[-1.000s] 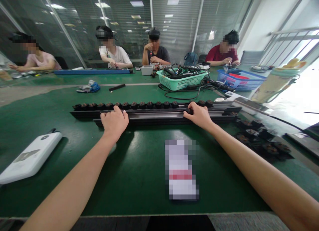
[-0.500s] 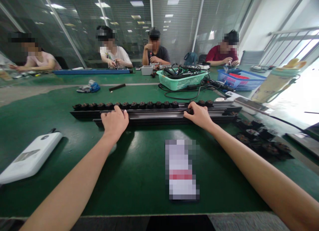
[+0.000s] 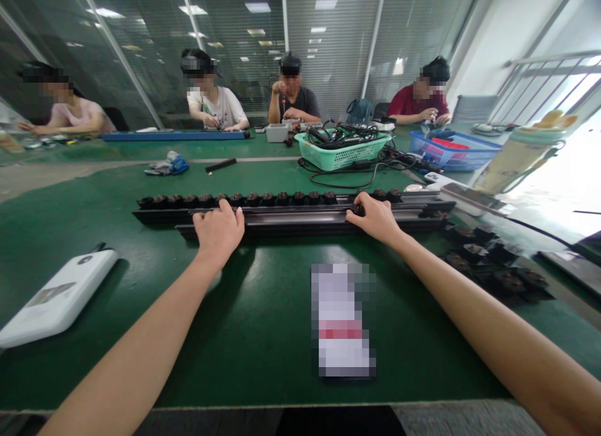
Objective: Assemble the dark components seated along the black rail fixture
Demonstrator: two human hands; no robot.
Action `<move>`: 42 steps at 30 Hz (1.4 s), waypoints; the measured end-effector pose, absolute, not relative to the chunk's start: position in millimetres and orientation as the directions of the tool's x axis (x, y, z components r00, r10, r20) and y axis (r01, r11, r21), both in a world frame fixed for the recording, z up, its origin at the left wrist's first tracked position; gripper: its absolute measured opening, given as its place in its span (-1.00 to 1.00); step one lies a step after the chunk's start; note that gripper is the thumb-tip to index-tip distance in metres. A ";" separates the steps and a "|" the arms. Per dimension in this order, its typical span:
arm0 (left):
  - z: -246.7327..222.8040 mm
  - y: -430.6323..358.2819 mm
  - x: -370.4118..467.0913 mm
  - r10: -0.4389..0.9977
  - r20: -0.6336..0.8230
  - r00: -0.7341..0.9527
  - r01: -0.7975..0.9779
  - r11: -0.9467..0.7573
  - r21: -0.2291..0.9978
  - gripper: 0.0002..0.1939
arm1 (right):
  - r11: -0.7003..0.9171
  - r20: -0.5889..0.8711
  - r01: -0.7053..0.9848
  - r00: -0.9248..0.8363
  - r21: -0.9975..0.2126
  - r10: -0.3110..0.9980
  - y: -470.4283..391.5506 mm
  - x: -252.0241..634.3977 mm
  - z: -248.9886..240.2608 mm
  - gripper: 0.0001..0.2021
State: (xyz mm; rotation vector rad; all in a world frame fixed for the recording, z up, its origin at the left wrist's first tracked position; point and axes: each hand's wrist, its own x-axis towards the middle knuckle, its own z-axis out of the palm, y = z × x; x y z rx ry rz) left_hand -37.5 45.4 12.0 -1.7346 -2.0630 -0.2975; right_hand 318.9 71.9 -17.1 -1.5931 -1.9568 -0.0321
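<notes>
Pinching a small black part between thumb and finger, the right hand works at the front rail as the left hand curls over it, fingertips hidden; whether they close tightly cannot be told. The part could tilt or jam if it meets the rail's lip askew, and a light left hand could let the rail slide. A rear rail lined with parts leaves little room behind; loose parts crowd the right end. Green tabletop offers room nearer the body, around a phone.
</notes>
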 end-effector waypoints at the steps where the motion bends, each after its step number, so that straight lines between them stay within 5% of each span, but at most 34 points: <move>1: 11.8 45.6 -37.6 0.884 0.450 -0.128 0.976 0.193 -0.102 -0.43 | 0.278 0.465 0.895 -0.092 -0.349 0.881 71.9 318.9 -17.0 -0.78; 42: 10.5 44.6 -38.0 0.891 0.438 -0.121 0.979 0.180 -0.096 -0.43 | 0.282 0.467 0.894 -0.095 -0.348 0.879 72.7 318.5 -17.1 -0.80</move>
